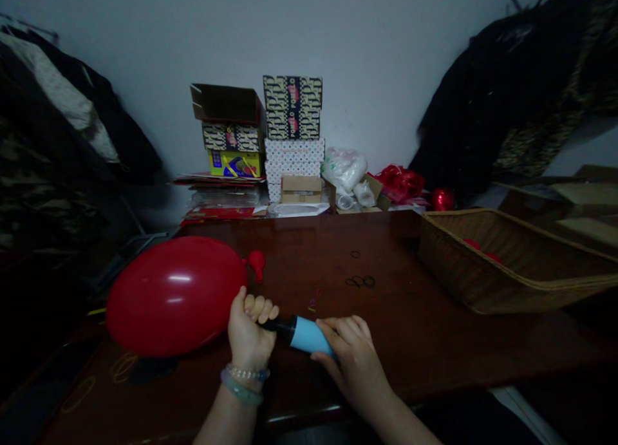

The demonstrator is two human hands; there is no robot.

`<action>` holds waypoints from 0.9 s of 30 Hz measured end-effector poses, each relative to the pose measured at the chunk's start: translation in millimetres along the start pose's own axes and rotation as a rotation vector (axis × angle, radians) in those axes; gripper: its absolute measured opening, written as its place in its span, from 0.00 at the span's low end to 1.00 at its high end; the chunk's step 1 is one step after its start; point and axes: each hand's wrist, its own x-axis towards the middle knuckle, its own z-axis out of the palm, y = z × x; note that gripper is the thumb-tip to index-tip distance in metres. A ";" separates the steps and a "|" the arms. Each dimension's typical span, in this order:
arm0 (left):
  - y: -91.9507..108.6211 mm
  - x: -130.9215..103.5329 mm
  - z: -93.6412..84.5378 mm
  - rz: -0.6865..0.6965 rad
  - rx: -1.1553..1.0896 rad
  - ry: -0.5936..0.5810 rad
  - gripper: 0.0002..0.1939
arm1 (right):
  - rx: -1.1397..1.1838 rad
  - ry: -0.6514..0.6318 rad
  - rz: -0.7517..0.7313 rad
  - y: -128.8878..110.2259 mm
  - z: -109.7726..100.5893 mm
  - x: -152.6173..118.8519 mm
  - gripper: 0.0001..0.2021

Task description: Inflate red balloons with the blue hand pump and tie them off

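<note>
A large inflated red balloon (174, 297) lies to the left, its neck end toward my left hand (252, 322). That hand is closed around the balloon's neck and the black nozzle end of a hand pump (309, 335); the neck itself is hidden by my fingers. My right hand (355, 355) grips the pump's light blue barrel from the other side. The pump is held nearly level above the table's front part. Just beyond my left hand, a small uninflated red balloon (257, 262) rests on the table.
Black rubber bands (361, 282) and small coloured bits (313, 302) lie on the dark table (391, 329). At right stands a wicker basket (483, 290) with red items inside. Yellow bands (123, 368) lie at left. Stacked boxes (293, 110) and plastic bags (345, 168) line the wall.
</note>
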 end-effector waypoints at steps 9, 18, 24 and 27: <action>16.9 10.0 -2.5 0.050 -0.005 -0.017 0.24 | 0.018 0.004 -0.045 17.7 -8.6 2.8 0.20; 35.9 17.4 1.2 0.119 -0.054 0.032 0.23 | -0.010 0.032 -0.054 39.3 -15.6 4.8 0.19; 20.7 9.0 0.7 0.069 -0.050 0.010 0.24 | -0.015 0.046 -0.050 21.6 -8.9 2.7 0.18; 11.4 5.2 -1.0 0.030 -0.036 0.002 0.24 | -0.029 0.025 -0.029 8.7 -5.1 1.9 0.19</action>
